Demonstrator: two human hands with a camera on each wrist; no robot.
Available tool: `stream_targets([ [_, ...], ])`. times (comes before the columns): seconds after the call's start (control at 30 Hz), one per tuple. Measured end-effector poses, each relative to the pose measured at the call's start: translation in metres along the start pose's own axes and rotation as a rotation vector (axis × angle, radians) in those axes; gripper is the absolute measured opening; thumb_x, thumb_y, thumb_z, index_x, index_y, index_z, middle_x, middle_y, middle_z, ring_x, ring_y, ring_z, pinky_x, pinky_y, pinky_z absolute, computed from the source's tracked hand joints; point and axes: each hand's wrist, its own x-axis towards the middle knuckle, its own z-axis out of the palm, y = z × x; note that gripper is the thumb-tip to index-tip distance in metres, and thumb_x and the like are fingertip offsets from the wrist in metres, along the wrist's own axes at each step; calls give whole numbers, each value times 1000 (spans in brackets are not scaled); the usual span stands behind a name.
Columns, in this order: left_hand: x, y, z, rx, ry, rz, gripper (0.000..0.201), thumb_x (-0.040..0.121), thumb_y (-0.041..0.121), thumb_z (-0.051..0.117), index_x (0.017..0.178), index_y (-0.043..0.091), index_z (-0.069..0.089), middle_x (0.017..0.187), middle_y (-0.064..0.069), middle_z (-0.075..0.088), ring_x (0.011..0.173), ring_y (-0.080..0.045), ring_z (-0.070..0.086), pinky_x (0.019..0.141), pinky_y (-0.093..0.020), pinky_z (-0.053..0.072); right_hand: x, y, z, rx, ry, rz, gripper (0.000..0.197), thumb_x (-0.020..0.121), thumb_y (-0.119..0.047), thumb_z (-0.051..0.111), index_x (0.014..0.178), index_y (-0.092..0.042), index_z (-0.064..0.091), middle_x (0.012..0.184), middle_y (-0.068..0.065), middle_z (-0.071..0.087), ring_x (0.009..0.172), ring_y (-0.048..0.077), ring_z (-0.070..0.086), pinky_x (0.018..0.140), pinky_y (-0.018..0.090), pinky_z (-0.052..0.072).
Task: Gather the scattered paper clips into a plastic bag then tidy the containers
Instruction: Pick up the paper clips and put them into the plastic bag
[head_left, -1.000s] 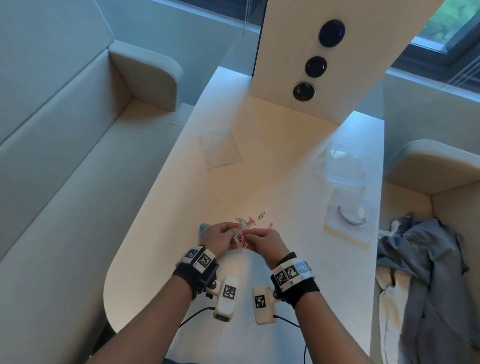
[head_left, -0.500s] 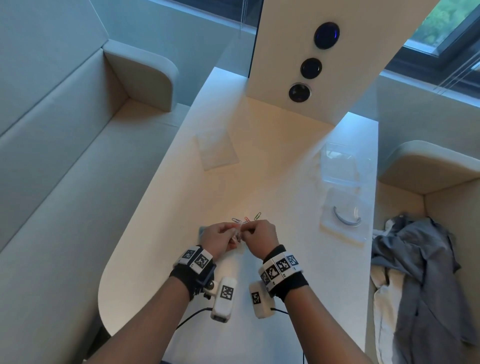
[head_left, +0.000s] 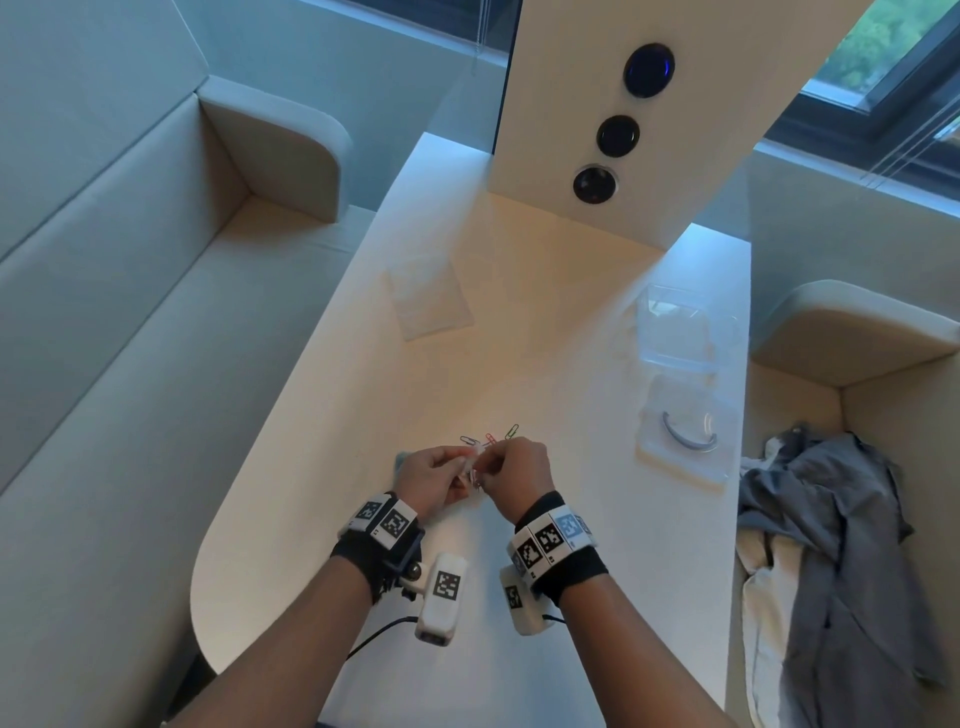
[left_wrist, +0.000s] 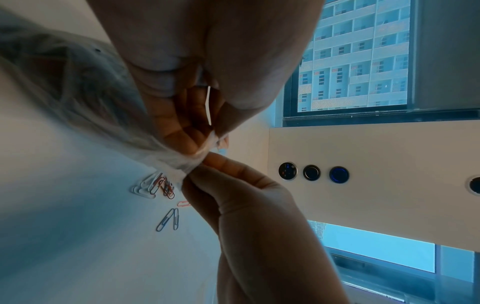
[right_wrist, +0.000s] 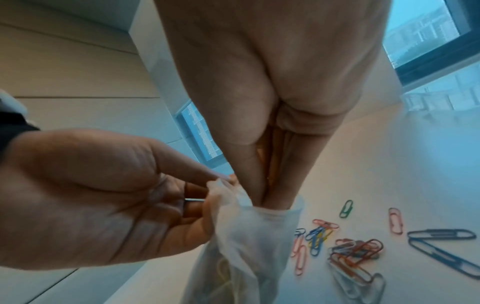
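Note:
My left hand (head_left: 431, 475) pinches the rim of a thin clear plastic bag (right_wrist: 241, 242), which hangs below it with several clips inside. My right hand (head_left: 519, 467) meets it from the right. Its bunched fingertips (right_wrist: 272, 197) are pushed into the bag's mouth, and a sliver of orange shows between them, so they seem to pinch paper clips. Several coloured paper clips (right_wrist: 350, 248) lie loose on the white table (head_left: 363, 519) just beyond the hands; in the head view these paper clips (head_left: 488, 439) show above my knuckles.
A second flat plastic bag (head_left: 431, 301) lies farther back on the left. A clear plastic container (head_left: 675, 332) and a flat lid (head_left: 685, 431) sit by the table's right edge. Grey clothing (head_left: 831, 545) is heaped on the right seat. A panel with round buttons (head_left: 618, 135) stands behind.
My right hand has moved left to the bag's mouth and its fingertips have gone in. The left hand has kept its hold on the bag.

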Motion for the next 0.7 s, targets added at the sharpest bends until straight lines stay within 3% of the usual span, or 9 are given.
stream_targets([
  [0.1, 1, 1, -3, -4, -2, -7, 18, 95, 4, 55, 101, 8, 71, 66, -6, 63, 55, -13, 55, 57, -22, 52, 0, -1, 1, 32, 1, -50, 10, 79, -15, 74, 69, -17, 74, 70, -4, 70, 68, 11, 63, 76, 25, 53],
  [0.17, 1, 2, -5, -18, 9, -11, 18, 94, 4, 55, 101, 7, 72, 67, -8, 64, 55, -15, 55, 58, -24, 52, -2, -3, -2, -50, -125, -155, 24, 86, -16, 64, 64, -24, 70, 63, -10, 63, 60, 8, 57, 69, 25, 47],
  [0.27, 0, 5, -11, -19, 32, 6, 18, 94, 5, 57, 94, 12, 74, 68, -10, 65, 51, -13, 55, 56, -23, 52, -2, -6, -11, -27, -276, -237, 30, 90, -4, 51, 88, -19, 78, 79, -3, 71, 72, 12, 65, 74, 23, 50],
  [0.33, 1, 7, -18, -19, 43, 15, 19, 93, 8, 59, 90, 16, 76, 70, -11, 68, 55, -14, 58, 65, -32, 54, 1, 2, -18, 213, -230, -199, 28, 90, -3, 55, 101, -16, 76, 94, 0, 75, 82, 9, 71, 80, 22, 56],
  [0.43, 1, 11, -36, 4, 52, 23, 23, 92, 11, 60, 86, 23, 78, 84, -10, 75, 72, -22, 65, 84, -43, 54, 8, 27, -23, 433, -16, -43, 19, 86, -10, 67, 103, -15, 75, 96, 5, 75, 80, 13, 73, 76, 33, 61],
  [0.47, 0, 12, -42, 0, 54, 22, 24, 92, 10, 59, 86, 23, 78, 86, -8, 74, 77, -22, 65, 85, -43, 54, 12, 40, -23, 356, 53, 48, 24, 83, -17, 72, 108, -17, 72, 101, 7, 74, 82, 14, 72, 79, 34, 60],
  [0.57, -3, 17, -57, -70, 62, 37, 22, 92, 6, 58, 90, 18, 76, 89, -7, 71, 81, -21, 62, 81, -36, 55, 15, 76, -8, -7, 15, 321, 84, 68, -41, 85, 138, -17, 47, 129, 12, 48, 114, 26, 56, 100, 36, 47],
  [0.63, -5, 21, -65, -115, 70, 51, 20, 92, 4, 57, 91, 15, 74, 93, -11, 71, 82, -21, 63, 75, -29, 56, 17, 81, 12, -13, 4, 310, 107, 59, -47, 88, 145, -17, 34, 132, 11, 35, 123, 31, 44, 106, 39, 41],
  [0.7, -6, 22, -72, -133, 79, 54, 19, 93, 3, 56, 94, 13, 73, 96, -14, 70, 81, -21, 63, 69, -23, 57, 23, 74, 31, -41, 44, 218, 111, 56, -49, 88, 146, -17, 31, 131, 9, 32, 122, 29, 40, 106, 39, 41],
])
